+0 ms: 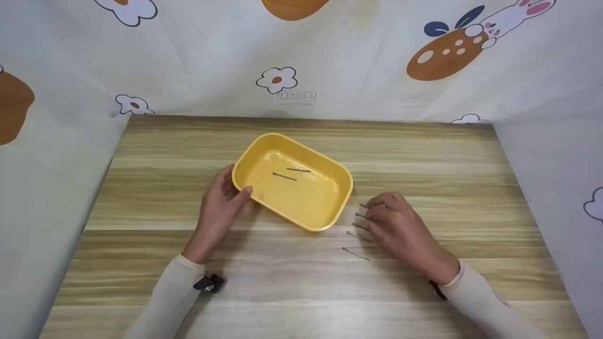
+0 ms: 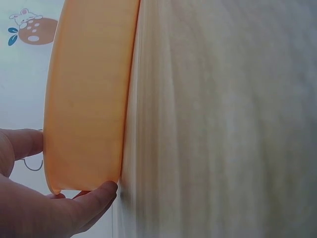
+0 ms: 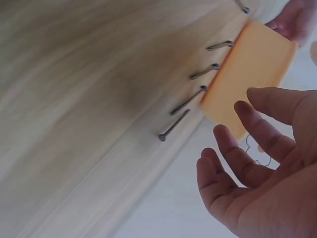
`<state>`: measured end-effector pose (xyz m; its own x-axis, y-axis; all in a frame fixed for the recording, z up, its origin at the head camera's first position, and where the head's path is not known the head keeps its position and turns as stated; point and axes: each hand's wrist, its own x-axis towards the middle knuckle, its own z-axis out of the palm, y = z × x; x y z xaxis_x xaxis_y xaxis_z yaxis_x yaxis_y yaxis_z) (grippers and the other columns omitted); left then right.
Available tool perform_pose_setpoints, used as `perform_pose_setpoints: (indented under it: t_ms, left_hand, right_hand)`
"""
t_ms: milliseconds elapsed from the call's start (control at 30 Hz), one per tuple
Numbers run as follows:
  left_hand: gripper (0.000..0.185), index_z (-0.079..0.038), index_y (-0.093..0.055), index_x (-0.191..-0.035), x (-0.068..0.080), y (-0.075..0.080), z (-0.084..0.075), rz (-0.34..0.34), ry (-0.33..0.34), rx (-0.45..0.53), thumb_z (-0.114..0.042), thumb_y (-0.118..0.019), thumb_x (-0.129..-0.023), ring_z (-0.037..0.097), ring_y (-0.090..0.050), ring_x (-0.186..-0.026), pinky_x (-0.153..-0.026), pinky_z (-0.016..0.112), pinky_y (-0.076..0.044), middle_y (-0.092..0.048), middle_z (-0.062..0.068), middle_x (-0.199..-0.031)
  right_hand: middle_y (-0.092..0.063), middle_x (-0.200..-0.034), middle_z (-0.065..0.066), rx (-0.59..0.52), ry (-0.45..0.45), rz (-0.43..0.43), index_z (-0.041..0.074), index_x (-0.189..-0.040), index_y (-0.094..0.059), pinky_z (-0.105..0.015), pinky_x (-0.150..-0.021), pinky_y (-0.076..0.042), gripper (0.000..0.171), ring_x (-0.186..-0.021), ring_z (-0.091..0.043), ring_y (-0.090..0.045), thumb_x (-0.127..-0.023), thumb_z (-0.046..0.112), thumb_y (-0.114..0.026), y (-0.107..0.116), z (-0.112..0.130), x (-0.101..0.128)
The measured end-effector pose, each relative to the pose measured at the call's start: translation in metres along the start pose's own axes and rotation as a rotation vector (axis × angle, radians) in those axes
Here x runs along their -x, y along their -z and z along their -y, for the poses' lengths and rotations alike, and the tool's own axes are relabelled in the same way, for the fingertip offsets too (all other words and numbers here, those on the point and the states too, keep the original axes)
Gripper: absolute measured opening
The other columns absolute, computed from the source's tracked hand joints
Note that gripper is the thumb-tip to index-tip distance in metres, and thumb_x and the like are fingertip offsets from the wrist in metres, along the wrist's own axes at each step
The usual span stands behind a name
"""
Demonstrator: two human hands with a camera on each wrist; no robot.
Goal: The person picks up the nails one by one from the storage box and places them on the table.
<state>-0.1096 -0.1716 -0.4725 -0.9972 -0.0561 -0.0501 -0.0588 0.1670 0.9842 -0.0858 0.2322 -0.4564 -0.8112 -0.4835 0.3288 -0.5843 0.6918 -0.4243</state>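
Observation:
A yellow plastic tray (image 1: 325,214) stands at an angle on the table, with two nails (image 1: 285,176) lying on its floor. My left hand (image 1: 216,212) grips the tray's left corner, thumb on the rim and fingers against the outer wall; the left wrist view shows the same hold on the tray's side (image 2: 94,99). To the right of the tray, several loose nails (image 1: 356,254) lie in a slanting row. Over the upper ones hovers my right hand (image 1: 400,230), partly hiding them. In the right wrist view its fingers (image 3: 233,148) are spread and slightly bent, holding nothing.
The wood-grain table (image 1: 282,292) is bounded at the back and sides by a pale patterned cloth (image 1: 212,61). A dark strap piece (image 1: 209,283) sits at the left wrist, another (image 1: 437,290) at the right.

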Motion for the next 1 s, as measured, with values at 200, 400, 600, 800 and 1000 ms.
perform_pose_setpoints:
  t_ms: [200,400,600,800,1000]
  left_hand:
    - [0.065,-0.001,-0.043,-0.164,0.0,-0.001,0.0,-0.007,-0.009,0.02,-0.011,-0.073,-0.107,0.034,-0.053,-0.149,-0.124,0.049,-0.046,-0.054,0.017,-0.162]
    - [0.065,-0.002,-0.043,-0.164,-0.001,-0.001,0.001,-0.009,-0.003,0.011,-0.011,-0.072,-0.107,0.033,-0.053,-0.149,-0.123,0.047,-0.046,-0.053,0.016,-0.163]
    - [0.067,-0.003,-0.041,-0.166,0.0,0.001,0.001,0.0,0.001,-0.008,-0.013,-0.072,-0.107,0.03,-0.053,-0.149,-0.123,0.046,-0.047,-0.052,0.015,-0.164]
    - [0.067,-0.003,-0.04,-0.166,0.0,0.0,0.001,-0.001,-0.003,-0.015,-0.014,-0.071,-0.108,0.031,-0.053,-0.15,-0.123,0.046,-0.046,-0.052,0.016,-0.164]
    - [0.067,-0.002,-0.041,-0.166,-0.001,-0.001,0.0,-0.005,0.005,-0.015,-0.014,-0.072,-0.108,0.032,-0.052,-0.15,-0.123,0.047,-0.046,-0.052,0.016,-0.164]
  right_hand:
    - [-0.074,-0.124,-0.008,-0.096,-0.086,-0.011,0.007,-0.105,-0.084,-0.04,-0.103,-0.058,0.013,-0.122,-0.02,-0.063,-0.095,0.013,-0.09,0.004,0.009,-0.005]
    - [-0.073,-0.125,-0.003,-0.146,-0.12,-0.041,0.006,-0.112,-0.083,-0.041,-0.103,-0.057,0.019,-0.122,-0.019,-0.064,-0.097,0.015,-0.088,0.005,0.017,-0.014]
    - [-0.074,-0.121,-0.003,-0.151,-0.059,-0.083,0.007,-0.113,-0.084,-0.04,-0.102,-0.058,0.02,-0.12,-0.02,-0.065,-0.094,0.011,-0.09,0.001,0.021,-0.024]
    - [-0.074,-0.119,-0.005,-0.143,0.004,-0.109,0.006,-0.111,-0.083,-0.034,-0.1,-0.059,0.021,-0.117,-0.019,-0.065,-0.091,0.007,-0.091,-0.005,0.025,-0.033]
    - [-0.073,-0.12,-0.005,-0.118,0.026,-0.107,0.005,-0.11,-0.082,-0.035,-0.095,-0.061,0.02,-0.116,-0.021,-0.065,-0.092,0.01,-0.09,-0.01,0.029,-0.041]
